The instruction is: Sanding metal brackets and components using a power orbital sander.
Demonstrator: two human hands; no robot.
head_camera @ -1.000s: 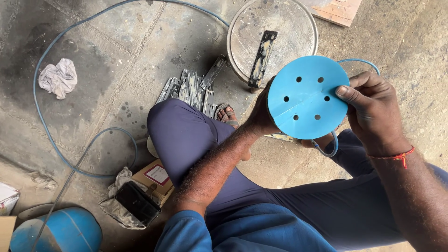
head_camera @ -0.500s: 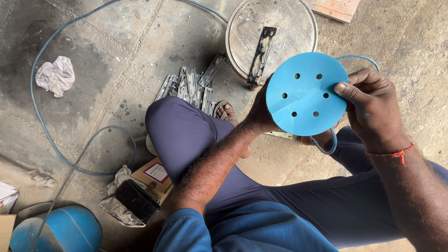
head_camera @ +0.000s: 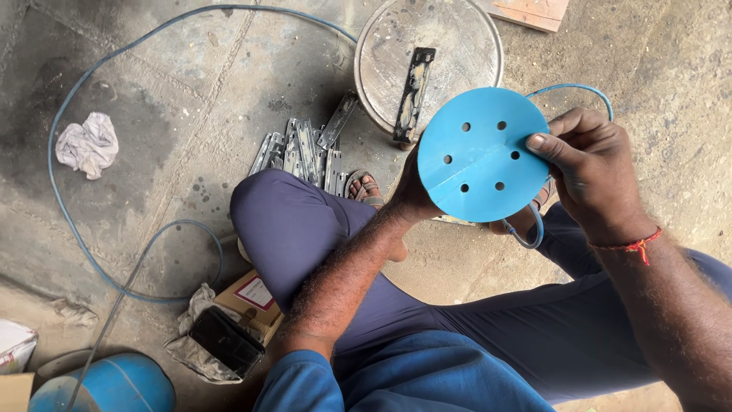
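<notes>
Both hands gripping blue perforated disc (head_camera: pixel 479 156): right hand (head_camera: pixel 591 172) pinching its edge, left hand (head_camera: pixel 412 191) gripping behind.

Disc (head_camera: pixel 479 164) between both hands, above the knees; metal strips (head_camera: pixel 305 152) and round lid (head_camera: pixel 427 53) beyond.

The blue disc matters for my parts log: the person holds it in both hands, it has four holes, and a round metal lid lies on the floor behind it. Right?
Not quite. In the head view the blue disc has six holes, not four. Both the left hand and the right hand hold it, and the round metal lid lies behind.
</notes>
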